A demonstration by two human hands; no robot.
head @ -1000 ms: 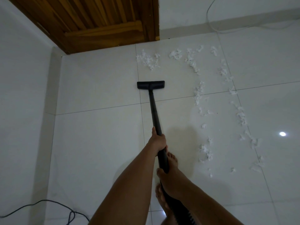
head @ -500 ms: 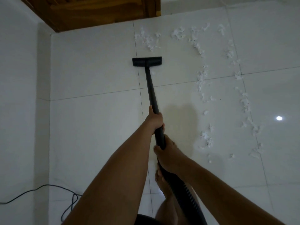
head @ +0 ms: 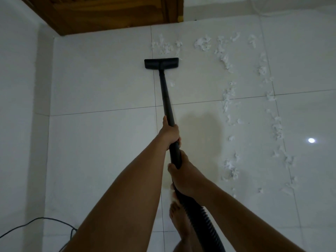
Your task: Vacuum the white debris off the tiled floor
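Hands grasp long black vacuum wand [head: 166, 99], left hand [head: 170, 132] ahead of right hand [head: 183, 177]; white shredded debris [head: 164, 46] beyond grip.

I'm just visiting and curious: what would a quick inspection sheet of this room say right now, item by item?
Surface: white tiled floor, glossy, with a lamp reflection.
Job's things: black vacuum head flat on the floor, just short of white debris; more debris runs in two lines on the right.
Clutter: nothing seen.
Hands: left hand grips the wand; right hand grips its lower end, above the ribbed hose.
Cables: black cable on the floor, lower left.
Surroundings: wooden door ahead, white wall on the left.
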